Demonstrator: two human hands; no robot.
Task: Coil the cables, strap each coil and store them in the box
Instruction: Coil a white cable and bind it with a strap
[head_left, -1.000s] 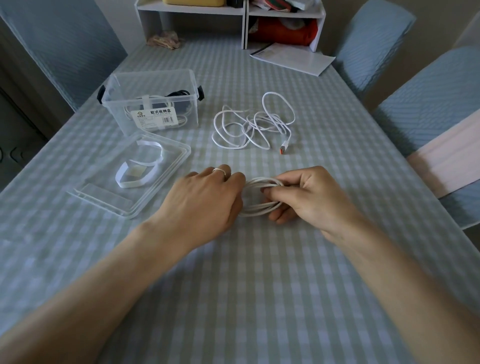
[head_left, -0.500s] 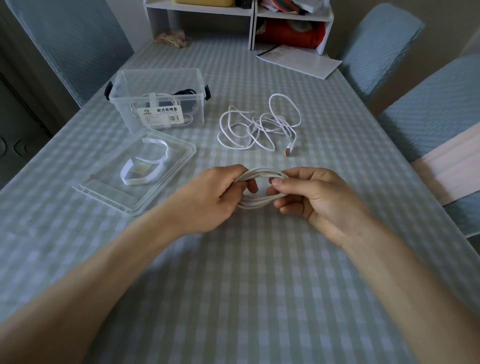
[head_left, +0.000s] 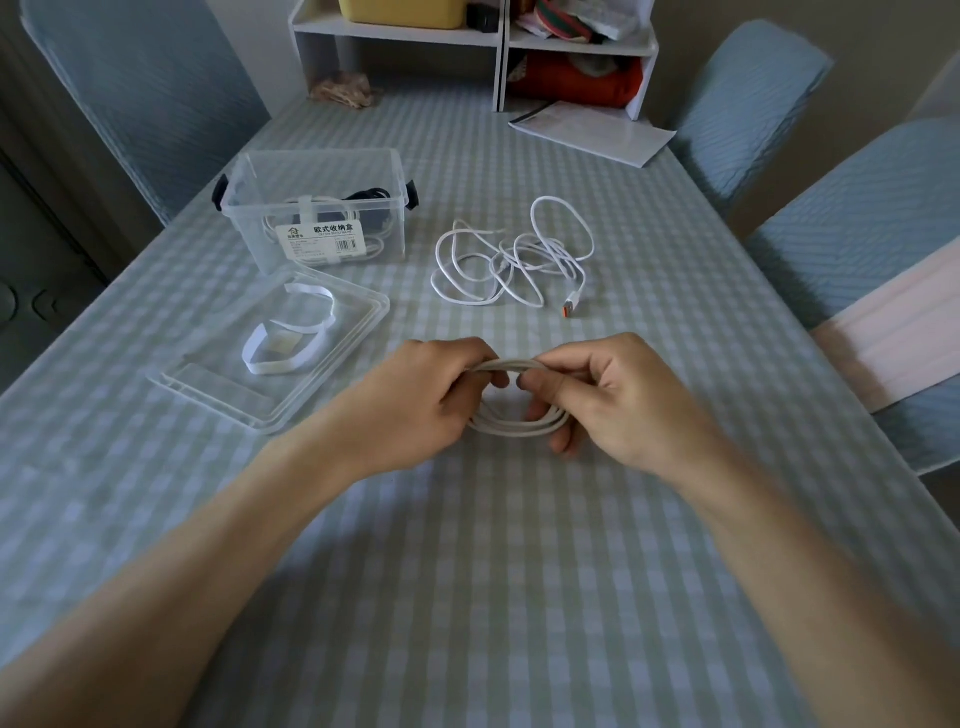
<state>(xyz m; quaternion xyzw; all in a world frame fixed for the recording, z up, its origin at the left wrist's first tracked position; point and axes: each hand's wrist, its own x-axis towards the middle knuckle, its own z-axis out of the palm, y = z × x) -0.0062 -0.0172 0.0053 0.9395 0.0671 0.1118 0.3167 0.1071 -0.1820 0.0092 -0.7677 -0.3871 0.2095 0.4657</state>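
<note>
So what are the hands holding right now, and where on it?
Both hold one coiled white cable: the left hand grips the coil's left side, the right hand pinches its right side.

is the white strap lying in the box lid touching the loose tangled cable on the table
Apart. The head view shows the white strap inside the clear lid, while the tangled cable lies to its right with bare tablecloth between them.

The checked tabletop (head_left: 519, 597) carries a clear box (head_left: 317, 208) at upper left, its lid (head_left: 223, 384) just below, a loose white cable (head_left: 514, 260) centre, papers (head_left: 592, 132) upper right.
</note>
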